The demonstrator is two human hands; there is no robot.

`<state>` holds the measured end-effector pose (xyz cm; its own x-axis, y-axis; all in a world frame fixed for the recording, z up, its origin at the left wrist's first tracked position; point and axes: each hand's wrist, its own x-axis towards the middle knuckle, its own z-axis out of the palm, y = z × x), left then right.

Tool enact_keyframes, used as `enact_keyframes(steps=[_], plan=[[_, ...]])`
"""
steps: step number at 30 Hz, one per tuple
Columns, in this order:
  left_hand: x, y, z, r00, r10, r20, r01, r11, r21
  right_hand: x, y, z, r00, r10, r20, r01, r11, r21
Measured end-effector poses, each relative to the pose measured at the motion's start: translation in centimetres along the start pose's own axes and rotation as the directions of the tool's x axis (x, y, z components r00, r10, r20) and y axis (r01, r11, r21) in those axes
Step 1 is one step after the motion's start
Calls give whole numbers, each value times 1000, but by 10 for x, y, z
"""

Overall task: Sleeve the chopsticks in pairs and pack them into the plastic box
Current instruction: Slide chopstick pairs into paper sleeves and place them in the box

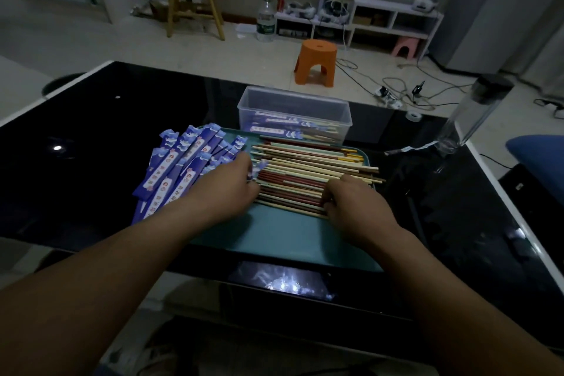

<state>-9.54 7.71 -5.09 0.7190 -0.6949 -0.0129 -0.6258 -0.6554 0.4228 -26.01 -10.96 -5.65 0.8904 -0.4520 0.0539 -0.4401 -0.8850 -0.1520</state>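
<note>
Left hand (227, 185) curled, pinching purple sleeve (258, 168) at pile's left end; right hand (351, 197) fingers clamped on near chopsticks (293, 192), teal tray (274, 233).

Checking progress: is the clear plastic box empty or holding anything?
Partly filled. The plastic box has no lid on, and several sleeved chopstick pairs lie along its bottom.

One plastic box (294, 114) at twelve o'clock of one tray (283, 235); one orange stool (316, 62), one pink stool (407, 47); chopsticks (305, 168), sleeves (180, 168) too overlapped to count
</note>
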Motion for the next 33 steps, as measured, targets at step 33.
enact_keyframes(steps=[33], plan=[[14, -17, 17, 932, 339, 125, -352, 930, 105, 10, -8, -1, 1000, -15, 6, 15, 997, -79]])
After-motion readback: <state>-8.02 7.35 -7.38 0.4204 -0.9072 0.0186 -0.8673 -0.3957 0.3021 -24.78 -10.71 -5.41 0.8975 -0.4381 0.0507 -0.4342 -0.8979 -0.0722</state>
